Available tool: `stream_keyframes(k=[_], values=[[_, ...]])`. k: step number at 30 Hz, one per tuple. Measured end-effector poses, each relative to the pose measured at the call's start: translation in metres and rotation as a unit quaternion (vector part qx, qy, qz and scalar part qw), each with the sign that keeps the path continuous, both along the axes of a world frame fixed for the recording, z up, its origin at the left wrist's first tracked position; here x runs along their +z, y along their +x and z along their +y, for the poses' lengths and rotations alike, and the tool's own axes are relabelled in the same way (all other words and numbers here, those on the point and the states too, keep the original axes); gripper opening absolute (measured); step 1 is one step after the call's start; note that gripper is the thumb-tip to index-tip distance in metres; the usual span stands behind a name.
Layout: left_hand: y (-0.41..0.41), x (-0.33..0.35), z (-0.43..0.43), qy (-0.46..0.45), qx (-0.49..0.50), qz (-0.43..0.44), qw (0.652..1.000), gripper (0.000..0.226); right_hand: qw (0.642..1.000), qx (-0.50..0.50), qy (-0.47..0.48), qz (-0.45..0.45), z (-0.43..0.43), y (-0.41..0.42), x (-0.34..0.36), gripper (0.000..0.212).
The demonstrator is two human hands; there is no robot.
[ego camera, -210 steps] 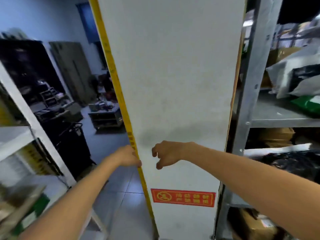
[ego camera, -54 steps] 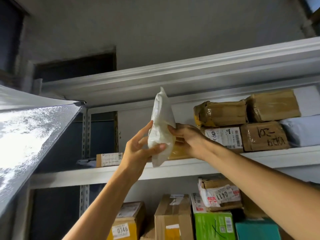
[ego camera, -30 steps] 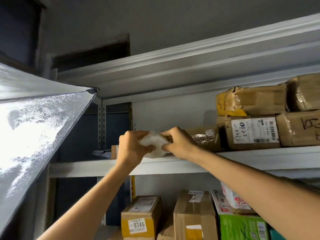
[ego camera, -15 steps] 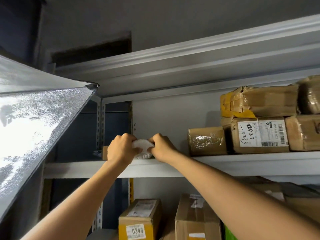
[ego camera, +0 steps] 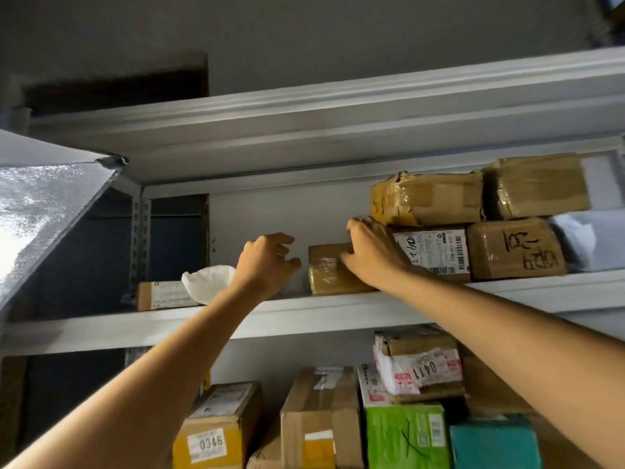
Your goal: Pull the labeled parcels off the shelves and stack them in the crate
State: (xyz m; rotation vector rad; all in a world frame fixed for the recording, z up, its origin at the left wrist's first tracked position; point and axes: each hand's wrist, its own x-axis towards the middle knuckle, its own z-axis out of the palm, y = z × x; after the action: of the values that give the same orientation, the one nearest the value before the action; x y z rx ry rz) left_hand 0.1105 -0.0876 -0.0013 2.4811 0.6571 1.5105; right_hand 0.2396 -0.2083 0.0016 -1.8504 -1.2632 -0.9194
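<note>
Forearms reach up from below to the upper shelf (ego camera: 304,316), both hands level with its front edge. Just past that edge the left grip (ego camera: 265,265) hangs released, fingers loosely bent and holding nothing, just beside the left face of the small taped parcel (ego camera: 324,274). The right grip (ego camera: 372,258) lies over that parcel's right part, fingers bent onto its front; whether they have closed round it cannot be told. The parcel stands about midway along the shelf, close to the front edge, its right side hidden behind the hand, next to the labelled parcel (ego camera: 434,248) that carries a taped carton (ego camera: 426,198). It looks small, stiff and probably light, and its glossy tape is likely slick. Best taken by the two side faces, drawn forward first to free the right one. A soft white bag (ego camera: 209,282) lies further toward the left end
</note>
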Motion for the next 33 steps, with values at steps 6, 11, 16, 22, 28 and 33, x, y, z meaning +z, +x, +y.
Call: stream_keyframes(k=[6, 11, 16, 22, 28, 33], values=[[0.033, -0.004, 0.001, -0.14, -0.096, 0.04, 0.985, 0.067, 0.985, 0.034, -0.086, 0.143, 0.006, 0.025, -0.012, 0.067], [0.04, -0.01, 0.009, -0.208, -0.174, -0.033, 0.962, 0.04, 0.975, 0.062, -0.036, 0.211, 0.009, 0.028, -0.013, 0.071], [0.028, -0.007, -0.009, -0.214, -0.185, -0.061, 0.957, 0.032, 0.968, 0.068, -0.008, 0.239, -0.003, 0.024, -0.007, 0.028], [0.007, -0.007, -0.025, -0.209, -0.197, -0.104, 0.952, 0.023, 0.954, 0.125, 0.06, 0.265, -0.024, 0.008, -0.003, 0.025], [0.009, -0.002, -0.036, -0.251, -0.204, -0.153, 0.934, 0.017, 0.922, 0.155, 0.106, 0.337, -0.017, 0.003, -0.002, 0.051], [0.013, -0.003, -0.039, -0.29, -0.203, -0.217, 0.91, 0.018, 0.901, 0.199, 0.079, 0.378, -0.023, 0.012, -0.015, 0.064]])
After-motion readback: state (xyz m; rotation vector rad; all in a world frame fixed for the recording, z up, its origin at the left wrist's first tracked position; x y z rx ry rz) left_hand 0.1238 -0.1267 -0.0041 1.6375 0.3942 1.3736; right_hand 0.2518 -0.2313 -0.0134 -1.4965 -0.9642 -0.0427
